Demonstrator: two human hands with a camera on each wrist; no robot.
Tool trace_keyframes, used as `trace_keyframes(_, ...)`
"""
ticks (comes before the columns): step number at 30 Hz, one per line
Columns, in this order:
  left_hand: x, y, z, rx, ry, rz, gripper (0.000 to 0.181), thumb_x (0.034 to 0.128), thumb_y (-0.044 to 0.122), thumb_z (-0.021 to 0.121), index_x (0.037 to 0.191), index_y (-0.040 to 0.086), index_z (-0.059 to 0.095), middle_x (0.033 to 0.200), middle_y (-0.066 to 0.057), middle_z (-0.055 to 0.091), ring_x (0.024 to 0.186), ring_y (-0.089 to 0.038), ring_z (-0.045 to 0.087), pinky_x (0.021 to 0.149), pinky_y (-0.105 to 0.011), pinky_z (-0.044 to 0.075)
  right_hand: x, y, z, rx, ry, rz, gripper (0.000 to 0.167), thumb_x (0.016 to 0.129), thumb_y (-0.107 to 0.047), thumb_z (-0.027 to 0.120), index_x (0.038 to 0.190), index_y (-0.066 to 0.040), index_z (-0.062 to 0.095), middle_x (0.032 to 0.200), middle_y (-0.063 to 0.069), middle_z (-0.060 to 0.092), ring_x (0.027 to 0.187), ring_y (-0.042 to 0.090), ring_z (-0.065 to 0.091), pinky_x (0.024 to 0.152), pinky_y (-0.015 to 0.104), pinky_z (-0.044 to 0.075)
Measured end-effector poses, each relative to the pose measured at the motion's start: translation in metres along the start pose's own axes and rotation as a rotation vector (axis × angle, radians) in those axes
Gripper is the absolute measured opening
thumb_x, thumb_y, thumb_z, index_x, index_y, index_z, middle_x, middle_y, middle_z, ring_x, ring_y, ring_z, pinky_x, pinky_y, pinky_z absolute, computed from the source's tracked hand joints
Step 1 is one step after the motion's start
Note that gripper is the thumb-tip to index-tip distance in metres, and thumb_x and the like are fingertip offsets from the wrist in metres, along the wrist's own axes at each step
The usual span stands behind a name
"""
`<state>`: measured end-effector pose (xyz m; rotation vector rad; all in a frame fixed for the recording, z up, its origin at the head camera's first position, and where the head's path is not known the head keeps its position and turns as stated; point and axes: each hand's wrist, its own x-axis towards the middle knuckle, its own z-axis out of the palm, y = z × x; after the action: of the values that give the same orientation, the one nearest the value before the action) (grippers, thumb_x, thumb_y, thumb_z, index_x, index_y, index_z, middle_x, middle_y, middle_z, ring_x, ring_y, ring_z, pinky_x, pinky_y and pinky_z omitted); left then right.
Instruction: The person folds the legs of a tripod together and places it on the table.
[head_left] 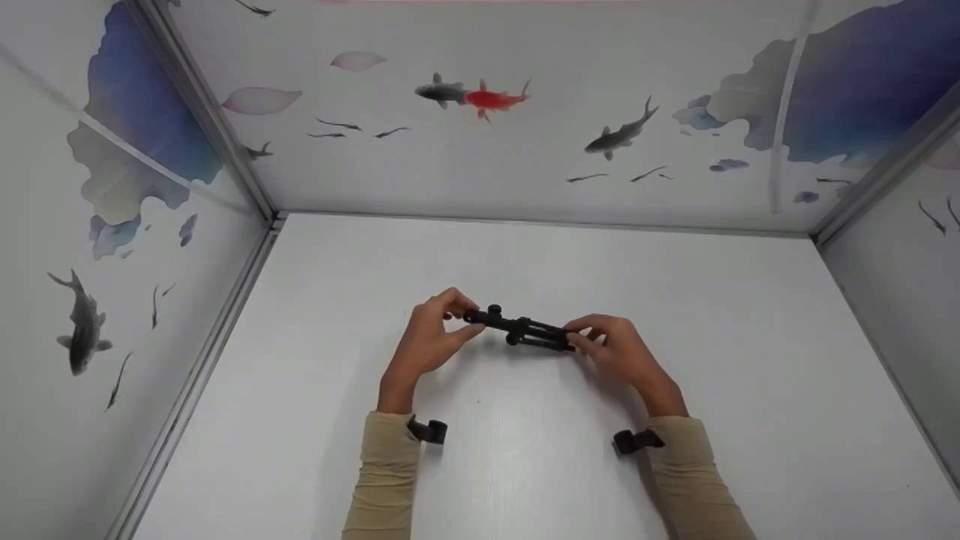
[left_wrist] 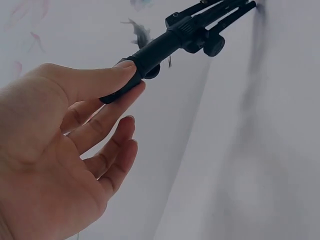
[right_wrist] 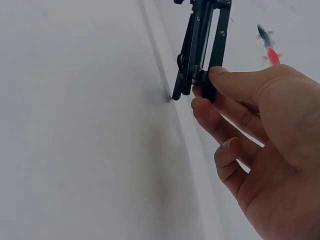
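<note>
A small black tripod [head_left: 517,325] with folded legs lies sideways between the two hands, over the white table. My left hand [head_left: 431,341] pinches the plain tube end between thumb and fingers; in the left wrist view the lower fingers are loosely bent beside it. At the other end, my right hand [head_left: 621,352] pinches one leg [right_wrist: 218,50] near its tip between thumb and fingers. The other legs sit close alongside that one. Round black knobs [left_wrist: 214,45] stick out from the tripod's body. Fingertips behind the tube are partly hidden.
The white table [head_left: 480,465] spreads beneath both hands. Panels with painted fish [head_left: 495,98] stand at the back and both sides, joined by grey metal edging [head_left: 262,202]. A black strap-on camera [head_left: 431,432] sits at the left wrist, another camera [head_left: 626,442] at the right.
</note>
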<state>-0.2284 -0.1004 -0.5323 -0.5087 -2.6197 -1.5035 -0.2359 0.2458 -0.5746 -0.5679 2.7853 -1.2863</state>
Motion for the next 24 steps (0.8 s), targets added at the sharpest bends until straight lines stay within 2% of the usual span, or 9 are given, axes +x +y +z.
trace_keyframes(5,-0.001,-0.017,0.003,-0.026,-0.055,-0.073,0.02,0.0953,0.018,0.086,0.112,0.017,0.075,0.111,0.0,0.081,0.106,-0.02,0.075,0.107,-0.051,0.054,0.0,0.004,-0.003,-0.028,0.004,0.022,0.015,0.103,-0.016,0.077,0.116,-0.02,0.083,0.108,0.0,0.081,0.087,0.016,0.073,0.075,0.027,0.056)
trace_keyframes(11,-0.003,-0.028,0.008,-0.055,-0.106,-0.164,0.019,0.0968,0.023,0.085,0.113,0.017,0.076,0.113,-0.005,0.083,0.11,-0.023,0.076,0.103,-0.051,0.056,-0.001,0.005,-0.002,-0.037,0.004,0.053,0.014,0.104,-0.017,0.075,0.116,-0.019,0.082,0.108,0.002,0.079,0.092,0.018,0.069,0.076,0.028,0.054)
trace_keyframes(17,-0.005,-0.036,0.012,-0.073,-0.131,-0.189,0.019,0.0985,0.023,0.082,0.114,0.015,0.077,0.115,-0.008,0.083,0.111,-0.023,0.077,0.1,-0.048,0.058,-0.001,0.006,-0.001,-0.037,0.011,0.062,0.014,0.106,-0.018,0.073,0.118,-0.018,0.081,0.108,0.003,0.078,0.092,0.017,0.069,0.077,0.029,0.054)
trace_keyframes(24,-0.005,-0.04,0.015,-0.062,-0.14,-0.211,0.021,0.099,0.025,0.082,0.115,0.012,0.078,0.113,-0.009,0.083,0.111,-0.024,0.078,0.103,-0.049,0.058,0.0,0.005,0.0,-0.043,0.015,0.063,0.015,0.106,-0.019,0.073,0.118,-0.017,0.082,0.111,0.002,0.08,0.092,0.016,0.069,0.079,0.028,0.054)
